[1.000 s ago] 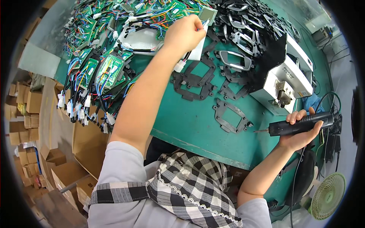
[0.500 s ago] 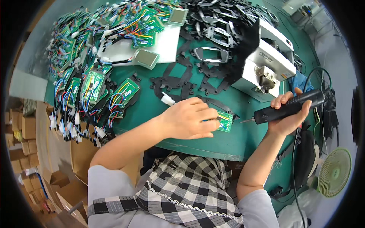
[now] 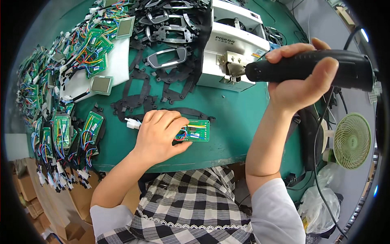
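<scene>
My left hand point(image 3: 158, 136) grips the left end of a green circuit board point(image 3: 201, 131) near the table's front edge, fingers over its top and thumb along its lower side. Red, blue and yellow wires run across the board, and a white plug point(image 3: 133, 123) sticks out beyond my knuckles. A black plastic bracket point(image 3: 191, 112) shows along the board's far edge. Raised at the right, my right hand point(image 3: 298, 91) is wrapped round a black electric screwdriver point(image 3: 317, 70). Its front end meets the metal outlet point(image 3: 233, 67) of a white screw feeder point(image 3: 213, 44); the bit is hidden there.
Wired circuit boards point(image 3: 61, 130) lie heaped along the left, some beside a white foam sheet point(image 3: 118, 61). Black brackets point(image 3: 136, 91) and grey-rimmed frames point(image 3: 167, 58) cover the far middle. A green fan point(image 3: 352, 140) stands at the right, near the screwdriver's hanging cable point(image 3: 316, 162).
My right hand has brought the screwdriver from beside the board up to the screw feeder. The left hand stays on the board, with more of its wires showing. The whole view has shifted right.
</scene>
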Demonstrator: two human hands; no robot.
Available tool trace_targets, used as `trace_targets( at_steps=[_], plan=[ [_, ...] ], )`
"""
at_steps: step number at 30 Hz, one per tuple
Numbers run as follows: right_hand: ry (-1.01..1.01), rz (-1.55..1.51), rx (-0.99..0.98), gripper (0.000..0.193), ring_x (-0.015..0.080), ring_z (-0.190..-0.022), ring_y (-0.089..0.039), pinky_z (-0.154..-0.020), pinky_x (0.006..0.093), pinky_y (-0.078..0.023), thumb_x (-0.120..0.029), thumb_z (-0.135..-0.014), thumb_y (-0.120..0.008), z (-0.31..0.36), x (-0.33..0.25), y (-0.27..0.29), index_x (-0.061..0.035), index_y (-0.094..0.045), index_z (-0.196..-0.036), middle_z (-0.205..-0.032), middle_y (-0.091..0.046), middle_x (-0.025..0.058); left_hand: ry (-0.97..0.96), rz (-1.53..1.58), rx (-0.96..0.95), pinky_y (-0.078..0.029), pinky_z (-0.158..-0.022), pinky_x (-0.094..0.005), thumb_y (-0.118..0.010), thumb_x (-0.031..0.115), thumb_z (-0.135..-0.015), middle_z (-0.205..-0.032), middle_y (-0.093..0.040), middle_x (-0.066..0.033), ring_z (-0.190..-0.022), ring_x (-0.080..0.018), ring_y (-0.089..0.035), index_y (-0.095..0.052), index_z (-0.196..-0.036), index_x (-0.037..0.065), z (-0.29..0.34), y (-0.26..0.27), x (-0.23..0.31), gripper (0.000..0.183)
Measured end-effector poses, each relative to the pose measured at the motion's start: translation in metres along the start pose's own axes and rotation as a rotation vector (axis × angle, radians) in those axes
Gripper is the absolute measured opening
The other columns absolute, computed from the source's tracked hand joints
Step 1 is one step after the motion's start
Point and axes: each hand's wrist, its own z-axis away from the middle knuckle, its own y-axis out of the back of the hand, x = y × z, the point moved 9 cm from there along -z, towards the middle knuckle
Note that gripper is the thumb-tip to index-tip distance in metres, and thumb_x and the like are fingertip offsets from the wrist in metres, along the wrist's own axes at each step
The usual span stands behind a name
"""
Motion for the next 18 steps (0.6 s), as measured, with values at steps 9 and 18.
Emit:
trace_targets(
  at_steps=[9,18],
  plan=[
    [-0.036,0.151,-0.128,0.07,0.023,-0.045,-0.057,-0.045,0.0318,-0.049,-0.052,-0.087,-0.057,0.006,0.007,-0.022,0.0137,-0.043,-0.106,-0.06,-0.057,0.0158,0.057,-0.084,0.167,-0.041,-0.086,-0.0392,-0.083,0.037,-0.058,-0.102,-0.062,-0.0049,-0.094,-0.0245,-0.058,-0.067,-0.102,0.008,0.001,0.033,-0.022,0.055],
    [-0.339,-0.02,-0.108,0.068,0.02,-0.043,-0.054,-0.042,0.03,-0.046,-0.056,-0.086,-0.056,0.042,0.013,-0.017,0.0072,-0.045,-0.11,-0.06,-0.056,0.0128,0.012,0.046,0.034,-0.042,-0.093,-0.0446,-0.083,0.033,-0.059,-0.103,-0.062,-0.0052,-0.095,-0.0258,-0.059,-0.068,-0.102,0.009,-0.003,0.016,-0.021,0.051]
  ],
)
